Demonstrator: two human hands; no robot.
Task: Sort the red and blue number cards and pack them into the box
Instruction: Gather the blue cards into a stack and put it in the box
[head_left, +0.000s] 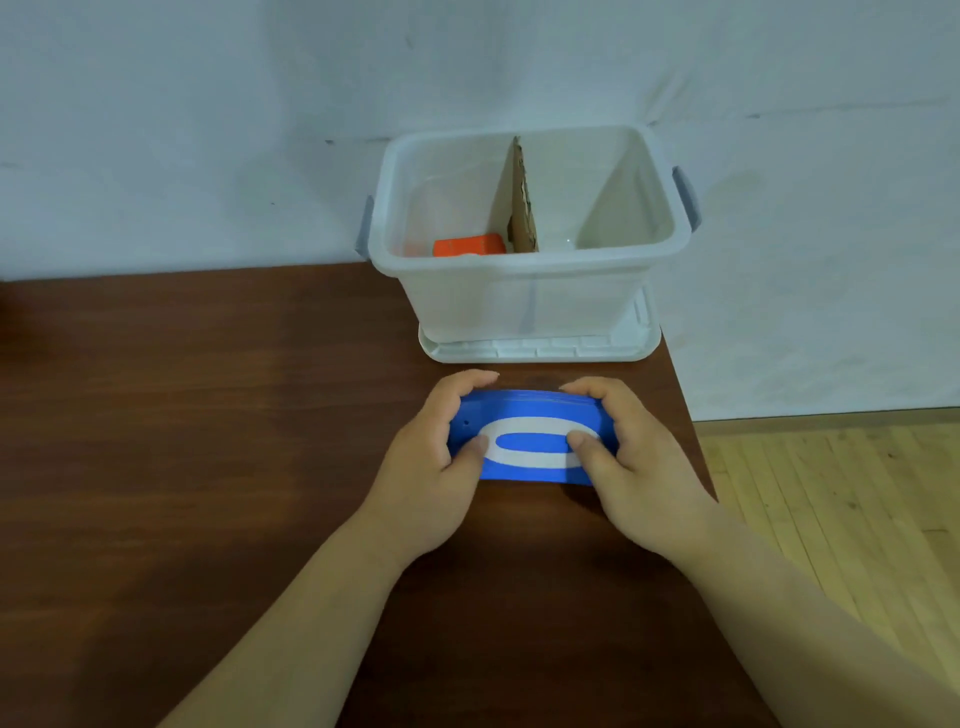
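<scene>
Blue number cards (530, 441) are clamped at both ends by left grip (431, 467) and right grip (634, 462). Red cards (467, 245) lie in the left compartment of the far box (524, 296).

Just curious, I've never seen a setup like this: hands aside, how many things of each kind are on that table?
Blue card stack: 1
Red card stack, in the box's left compartment: 1
Clear box: 1
Cardboard divider: 1
White lid, under the box: 1
Total: 5
</scene>
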